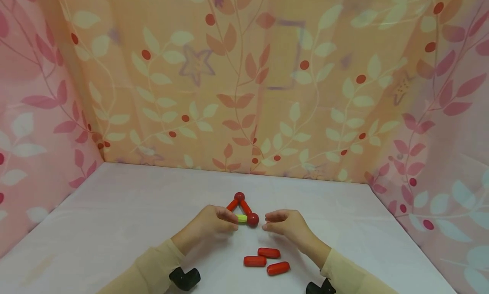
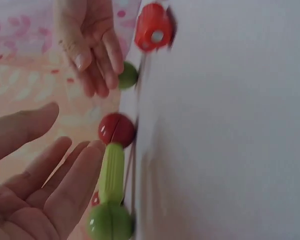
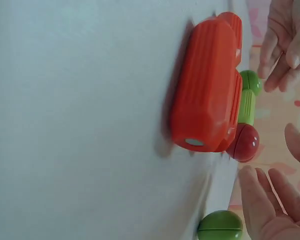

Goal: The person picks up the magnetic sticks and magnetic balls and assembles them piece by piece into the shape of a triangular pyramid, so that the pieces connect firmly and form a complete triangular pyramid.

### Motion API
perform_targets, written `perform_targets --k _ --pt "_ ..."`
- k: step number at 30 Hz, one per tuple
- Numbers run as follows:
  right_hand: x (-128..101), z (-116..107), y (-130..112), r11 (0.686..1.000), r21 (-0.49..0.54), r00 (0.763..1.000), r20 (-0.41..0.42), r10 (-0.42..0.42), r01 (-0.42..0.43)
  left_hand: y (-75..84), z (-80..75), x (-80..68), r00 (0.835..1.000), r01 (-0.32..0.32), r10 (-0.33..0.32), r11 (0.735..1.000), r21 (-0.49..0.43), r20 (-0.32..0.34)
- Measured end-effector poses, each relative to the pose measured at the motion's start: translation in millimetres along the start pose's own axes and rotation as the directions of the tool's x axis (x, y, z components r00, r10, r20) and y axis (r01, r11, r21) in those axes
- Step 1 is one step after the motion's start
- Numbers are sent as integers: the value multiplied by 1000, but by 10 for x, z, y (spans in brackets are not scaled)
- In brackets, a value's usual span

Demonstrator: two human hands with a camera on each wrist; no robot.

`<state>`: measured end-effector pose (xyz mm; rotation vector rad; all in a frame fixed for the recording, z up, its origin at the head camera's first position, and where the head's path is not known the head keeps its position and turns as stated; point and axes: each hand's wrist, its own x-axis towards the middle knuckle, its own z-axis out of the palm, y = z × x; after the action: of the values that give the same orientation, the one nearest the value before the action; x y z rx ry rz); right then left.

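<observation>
On the white table stands a triangle of magnetic rods and balls. It has a far red ball [image 1: 239, 196], a near red ball [image 1: 253, 219], two red rods [image 1: 245, 207] and a light green rod [image 1: 242, 218]. The left wrist view also shows its green ball [image 2: 110, 221], which my left hand covers in the head view. That left hand [image 1: 214, 222] is beside the triangle's left side, fingers extended and holding nothing. Right of the near red ball, my right hand [image 1: 290, 227] is empty with relaxed fingers. Close to it lies a loose green ball [image 3: 221, 226], hidden in the head view.
Between me and the triangle lie three loose red rods [image 1: 255, 261], grouped close together, with metal discs visible at their ends. Floral curtains [image 1: 229, 94] enclose the table [image 1: 153, 188] at the back and both sides. Black wrist mounts [image 1: 185, 279] sit on both sleeves.
</observation>
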<state>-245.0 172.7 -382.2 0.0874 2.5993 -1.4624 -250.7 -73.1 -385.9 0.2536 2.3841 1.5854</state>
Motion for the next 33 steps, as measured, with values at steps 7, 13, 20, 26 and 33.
perform_targets --k 7,13,20,26,33 --pt "-52 -63 69 1000 22 997 76 -14 12 33 175 -62 987 58 -54 998 -21 150" --pt "-94 -140 115 999 -7 988 148 -39 41 60 283 -95 976 65 -67 998 16 208" --pt "-91 -165 191 998 -19 965 257 -56 63 76 402 -123 966 58 -67 997 42 251" --pt "-111 -168 234 995 -31 936 341 -83 99 43 470 -162 963 71 -76 997 30 260" --pt "-103 -178 239 994 -22 924 370 -93 109 74 528 -187 968 20 -41 996 89 246"
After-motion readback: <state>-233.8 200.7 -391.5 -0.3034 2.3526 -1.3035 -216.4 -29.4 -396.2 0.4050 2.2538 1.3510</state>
